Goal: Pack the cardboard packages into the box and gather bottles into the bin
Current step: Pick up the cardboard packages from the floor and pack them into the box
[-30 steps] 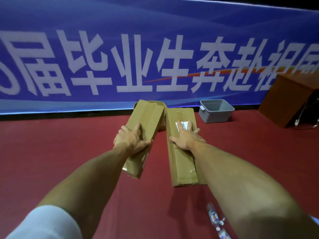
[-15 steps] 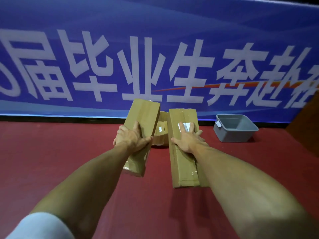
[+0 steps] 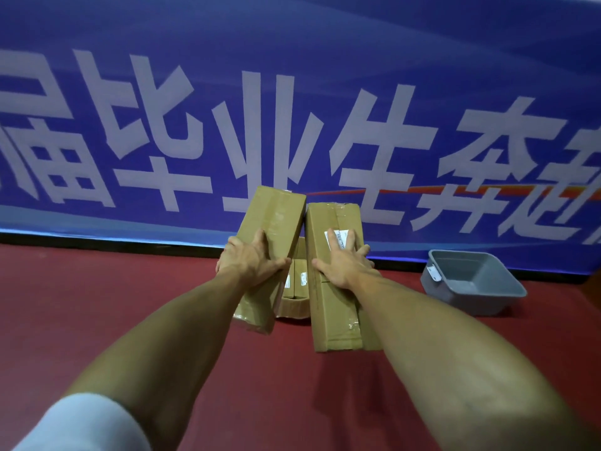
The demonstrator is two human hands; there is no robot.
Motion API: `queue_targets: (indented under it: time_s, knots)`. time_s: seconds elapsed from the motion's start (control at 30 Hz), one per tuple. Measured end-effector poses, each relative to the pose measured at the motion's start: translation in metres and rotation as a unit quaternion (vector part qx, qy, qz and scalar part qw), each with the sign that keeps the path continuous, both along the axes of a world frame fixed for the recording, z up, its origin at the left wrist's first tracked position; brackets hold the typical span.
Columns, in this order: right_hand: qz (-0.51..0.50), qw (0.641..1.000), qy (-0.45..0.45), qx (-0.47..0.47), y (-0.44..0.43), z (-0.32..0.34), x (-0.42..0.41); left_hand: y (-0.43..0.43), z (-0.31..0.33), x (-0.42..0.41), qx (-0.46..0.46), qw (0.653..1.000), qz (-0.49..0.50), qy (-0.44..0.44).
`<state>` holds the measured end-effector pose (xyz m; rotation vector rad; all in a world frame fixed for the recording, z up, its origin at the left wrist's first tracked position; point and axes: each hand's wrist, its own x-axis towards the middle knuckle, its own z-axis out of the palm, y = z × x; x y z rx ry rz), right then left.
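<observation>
I see narrow gap between left package (image 3: 270, 222) and right package (image 3: 331, 294), above part-filled box (image 3: 294, 308). Right of them grey bin (image 3: 455, 296), well apart. Open floor (image 3: 97, 304) left; banner (image 3: 292, 76) blocks behind.

Left package (image 3: 273, 209) in left hand (image 3: 250, 262), right package (image 3: 333, 307) in right hand (image 3: 344, 266), side by side. Box (image 3: 294, 305) on floor (image 3: 97, 304) behind, showing between them, small packages (image 3: 301, 277) inside. Bin (image 3: 471, 288) well right. Banner (image 3: 292, 92) behind all.
</observation>
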<state>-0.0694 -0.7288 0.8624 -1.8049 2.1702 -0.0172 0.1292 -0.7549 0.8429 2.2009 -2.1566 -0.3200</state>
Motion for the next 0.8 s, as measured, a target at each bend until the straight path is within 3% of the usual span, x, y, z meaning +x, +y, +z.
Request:
queue_targets:
  time_s: [0.4,0.8]
  knots:
    - [-0.042,0.998,-0.042,-0.009,-0.222,0.001,-0.066,-0.217,0.009,-0.064,-0.018,0.999,-0.034,0.011]
    - [0.011,0.998,-0.037,0.044,-0.4,-0.047,-0.131,-0.36,-0.028,-0.133,0.034,0.999,0.034,0.009]
